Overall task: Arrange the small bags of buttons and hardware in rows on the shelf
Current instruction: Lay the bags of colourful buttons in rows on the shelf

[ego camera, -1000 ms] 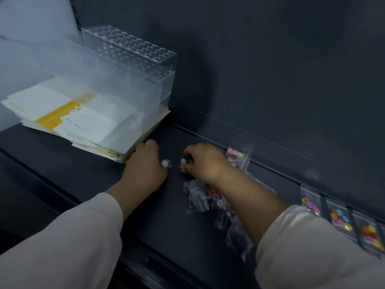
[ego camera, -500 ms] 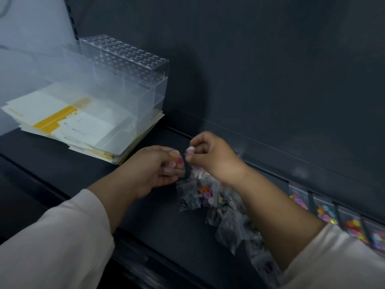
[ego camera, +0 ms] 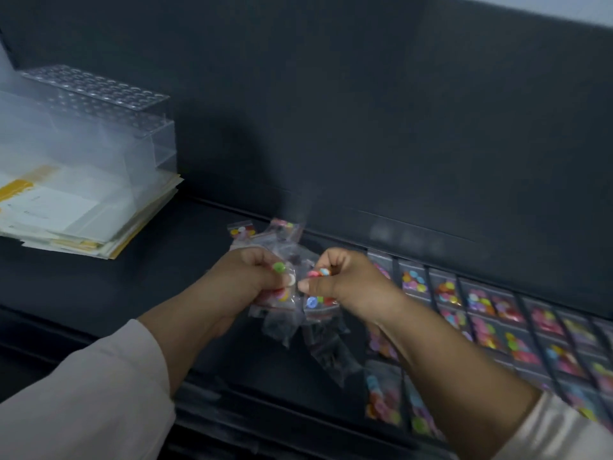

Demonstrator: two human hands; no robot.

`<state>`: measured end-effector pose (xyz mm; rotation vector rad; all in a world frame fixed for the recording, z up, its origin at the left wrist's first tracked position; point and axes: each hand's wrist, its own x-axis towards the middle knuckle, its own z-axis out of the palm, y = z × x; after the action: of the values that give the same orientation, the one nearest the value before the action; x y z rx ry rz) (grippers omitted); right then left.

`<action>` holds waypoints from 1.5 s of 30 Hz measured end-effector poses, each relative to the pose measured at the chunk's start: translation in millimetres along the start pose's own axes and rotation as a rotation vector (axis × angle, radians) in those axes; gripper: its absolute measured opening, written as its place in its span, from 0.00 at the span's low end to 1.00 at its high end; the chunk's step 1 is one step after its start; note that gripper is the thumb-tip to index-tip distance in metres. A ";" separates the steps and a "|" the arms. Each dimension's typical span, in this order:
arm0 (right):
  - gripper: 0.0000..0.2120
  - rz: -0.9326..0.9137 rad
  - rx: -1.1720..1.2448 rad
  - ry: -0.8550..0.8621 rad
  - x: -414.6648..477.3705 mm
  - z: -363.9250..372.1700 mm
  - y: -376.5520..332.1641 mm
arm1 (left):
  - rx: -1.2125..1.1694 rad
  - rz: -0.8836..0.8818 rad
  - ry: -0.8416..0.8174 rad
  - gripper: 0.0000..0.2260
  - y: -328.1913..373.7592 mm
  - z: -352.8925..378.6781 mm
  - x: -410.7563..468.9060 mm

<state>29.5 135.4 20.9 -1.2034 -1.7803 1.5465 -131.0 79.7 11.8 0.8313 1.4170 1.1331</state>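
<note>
The shelf (ego camera: pixel 99 293) now shows far more of itself to the right of the hands than it did a second ago. The view has swung that way, and the laid rows of bags (ego camera: pixel 497 313) stretch off from just past the right wrist toward the far edge, lying flat in neat lines along the back panel. Well off to the left of the grip sit the paper stack (ego camera: pixel 66 210) and the clear box (ego camera: pixel 99 104) on top of it, neither of them touched.

Directly under and just behind the two hands lies the loose pile (ego camera: pixel 325 346) of unsorted bags (some dark hardware, some bright buttons). A second ago both hands were down on the shelf at this pile; now they are raised above it, close together, each with something in it.

The left hand (ego camera: pixel 245 280) has its fingers curled round a small bunch of button bags (ego camera: pixel 282 295), pressed against the palm. The right hand (ego camera: pixel 345 280), knuckles up, pinches a single bag (ego camera: pixel 316 302) between thumb and fingertips, almost touching the bunch. The blur makes it hard to say whether that bag is already free of the bunch or only half drawn out.

So the work has probably gone from gathering to dealing out: the left hand serves as a holder, and the right takes one bag for the next free place at the near end of the rows.
</note>
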 end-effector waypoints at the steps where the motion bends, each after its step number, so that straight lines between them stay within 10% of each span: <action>1: 0.14 0.018 0.015 0.021 -8.7 -6.4 1.9 | 0.008 0.001 -0.003 0.06 0.4 8.7 -3.0; 21: 0.09 0.172 0.224 0.295 -141.2 -116.2 49.5 | 0.018 -0.100 -0.072 0.07 -3.3 150.0 -58.4; 39: 0.05 0.189 0.395 0.214 -214.0 -164.6 84.4 | -0.153 -0.197 -0.125 0.08 -38.3 254.4 -99.1; 45: 0.09 0.239 0.359 0.271 -215.3 -175.2 94.7 | 0.111 -0.138 -0.099 0.06 -48.9 254.0 -106.7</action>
<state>306.9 40.8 11.1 -1.3985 -1.1624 1.6528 140.9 13.5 9.8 0.8426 1.4413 0.9036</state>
